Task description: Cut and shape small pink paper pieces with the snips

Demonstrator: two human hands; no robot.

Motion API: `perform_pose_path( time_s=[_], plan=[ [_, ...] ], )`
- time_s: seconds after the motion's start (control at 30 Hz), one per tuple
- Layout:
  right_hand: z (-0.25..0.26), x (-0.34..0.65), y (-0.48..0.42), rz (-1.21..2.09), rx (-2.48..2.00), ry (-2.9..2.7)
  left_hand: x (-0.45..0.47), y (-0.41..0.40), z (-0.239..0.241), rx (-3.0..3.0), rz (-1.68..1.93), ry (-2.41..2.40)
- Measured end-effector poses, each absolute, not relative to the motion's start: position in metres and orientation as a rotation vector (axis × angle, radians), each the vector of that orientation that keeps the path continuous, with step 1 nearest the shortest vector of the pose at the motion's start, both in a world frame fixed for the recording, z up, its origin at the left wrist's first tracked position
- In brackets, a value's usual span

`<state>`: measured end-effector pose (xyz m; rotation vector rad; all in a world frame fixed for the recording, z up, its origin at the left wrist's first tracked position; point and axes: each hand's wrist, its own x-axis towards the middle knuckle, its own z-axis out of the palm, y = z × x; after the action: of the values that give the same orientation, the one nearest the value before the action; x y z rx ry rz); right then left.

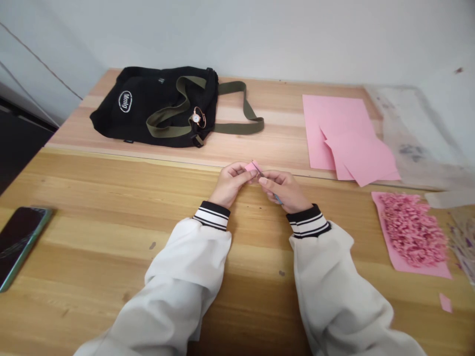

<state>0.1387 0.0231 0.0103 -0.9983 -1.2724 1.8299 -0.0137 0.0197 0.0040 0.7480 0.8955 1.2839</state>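
Note:
My left hand (230, 182) pinches a small pink piece of paper (251, 167) between thumb and fingers, above the middle of the table. Closed round a slim tool (277, 199) with a thin dark metal tip and a blue end, my right hand (285, 189) meets it there. The tool's tip lies across the paper's right side; whether it is tweezers or small scissors I cannot tell, since fingers cover its middle. Both hands are close together, fingertips nearly touching.
A black bag (148, 106) with green straps lies at the back left, a wristwatch (198, 117) on it. Pink paper sheets (341, 118) are at the back right. Small pink pieces (415, 230) are heaped farther right, near a plastic bag (415, 133). A phone (20, 237) lies left.

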Motion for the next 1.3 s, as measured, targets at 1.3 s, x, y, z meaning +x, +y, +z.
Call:
perform_pose_path(
  time_s=[1.3],
  plan=[
    [0.0121,0.1374,0.0235,1.856,-1.002,-1.256,-0.0138,0.0194,0.0048,0.726,1.302,0.894]
  ],
)
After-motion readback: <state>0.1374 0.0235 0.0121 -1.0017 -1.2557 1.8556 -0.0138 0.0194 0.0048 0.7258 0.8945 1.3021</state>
